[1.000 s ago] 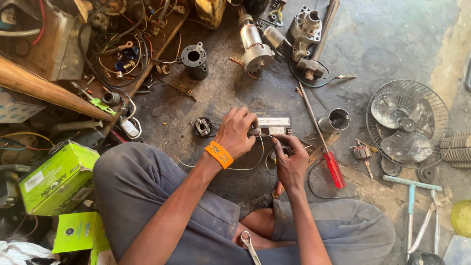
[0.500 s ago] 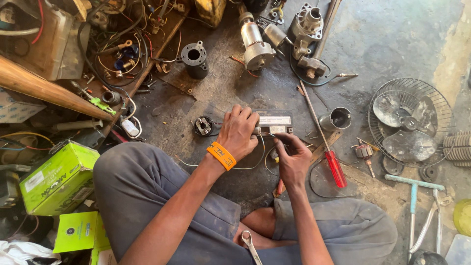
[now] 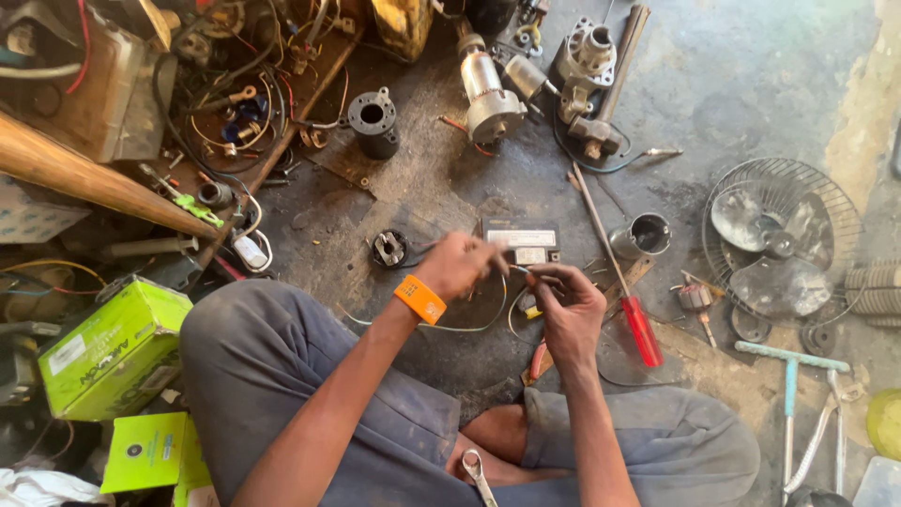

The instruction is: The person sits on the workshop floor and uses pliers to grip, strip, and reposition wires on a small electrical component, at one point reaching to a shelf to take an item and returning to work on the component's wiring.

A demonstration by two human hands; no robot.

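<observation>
thin wire (image 3: pixel 514 270) pinched between left hand (image 3: pixel 458 265) and right hand (image 3: pixel 563 305) grips; small metal cup (image 3: pixel 644 235) nearby, contents unclear

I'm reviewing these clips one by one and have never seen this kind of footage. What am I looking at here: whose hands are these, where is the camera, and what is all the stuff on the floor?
The camera sits on a person's head and looks straight down, so both arms belong to the wearer, who sits cross-legged on a concrete floor. The left hand, with an orange wristband, and the right hand meet over thin wires and pinch something small between the fingertips; it is too small to identify. Just beyond the hands lies a small dark box with a pale label. Nearby are a red-handled screwdriver, a fan guard with blades, motor parts, a wrench on the lap and green cardboard boxes.
</observation>
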